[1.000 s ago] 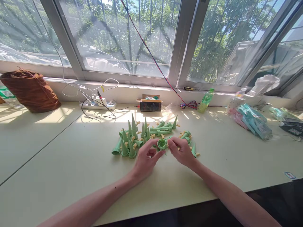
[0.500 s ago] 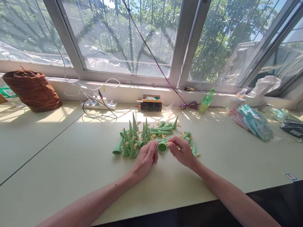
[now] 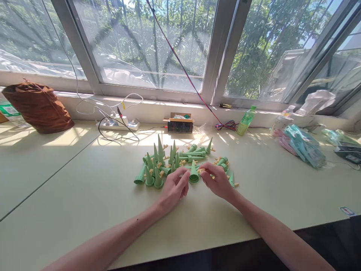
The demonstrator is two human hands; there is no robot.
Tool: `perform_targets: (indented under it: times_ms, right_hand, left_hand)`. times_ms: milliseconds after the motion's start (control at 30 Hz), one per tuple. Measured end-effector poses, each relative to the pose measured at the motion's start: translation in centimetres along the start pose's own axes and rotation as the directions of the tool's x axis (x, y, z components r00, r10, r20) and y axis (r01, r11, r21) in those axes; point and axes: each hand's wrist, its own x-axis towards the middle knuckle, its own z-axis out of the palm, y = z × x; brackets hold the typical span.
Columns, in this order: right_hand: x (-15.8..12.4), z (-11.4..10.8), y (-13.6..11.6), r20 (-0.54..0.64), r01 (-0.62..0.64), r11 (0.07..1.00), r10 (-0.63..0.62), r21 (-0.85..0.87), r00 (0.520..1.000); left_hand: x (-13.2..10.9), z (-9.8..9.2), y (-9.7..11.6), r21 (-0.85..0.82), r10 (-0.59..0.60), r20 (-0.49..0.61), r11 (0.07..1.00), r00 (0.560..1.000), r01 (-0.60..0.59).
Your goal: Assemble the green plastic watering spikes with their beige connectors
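A green cone-shaped watering spike (image 3: 194, 175) is between my hands, its point up and its hollow round end tilted toward me. My right hand (image 3: 216, 181) pinches the small yellow valve (image 3: 201, 170) on the spike's right side. On the other side, my left hand (image 3: 177, 183) has curled fingers, with the fingertips at the spike's left edge; their exact grip is partly hidden. Several more green spikes (image 3: 158, 180) with yellow valves stand or lie in a cluster behind and to the left. Others, such as one lying spike (image 3: 223, 161), are beyond my right hand.
Along the window side of the pale table (image 3: 84, 203) are a brown cloth bag (image 3: 38, 109), a power strip (image 3: 117, 124) with cables, a black digital box (image 3: 180, 127) and a green bottle (image 3: 246, 121). Teal plastic packs (image 3: 304, 145) lie at the right.
The spike between my hands has tipped: its round opening faced me before, and now its cone points upward. My left fingers have loosened slightly around it. The other spikes have stayed put.
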Motion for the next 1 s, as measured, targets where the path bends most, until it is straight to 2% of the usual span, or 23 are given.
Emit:
perform_targets:
  times_ms: [433,667,1000]
  right_hand:
    - [-0.03,0.02,0.19,0.004,-0.026,1.000,0.026,-0.010,1.000]
    - [-0.05,-0.07,0.30,-0.012,-0.063,0.998,0.063,-0.028,0.998]
    - [0.18,-0.05,0.14,-0.045,-0.101,0.994,0.100,-0.035,0.994]
  left_hand:
    - [-0.04,0.19,0.02,-0.025,0.043,-0.021,0.999,0.999,-0.044]
    - [-0.15,0.21,-0.20,-0.041,0.085,0.012,0.996,0.996,-0.084]
    - [-0.08,0.44,-0.23,0.103,0.211,-0.022,0.973,0.977,-0.207]
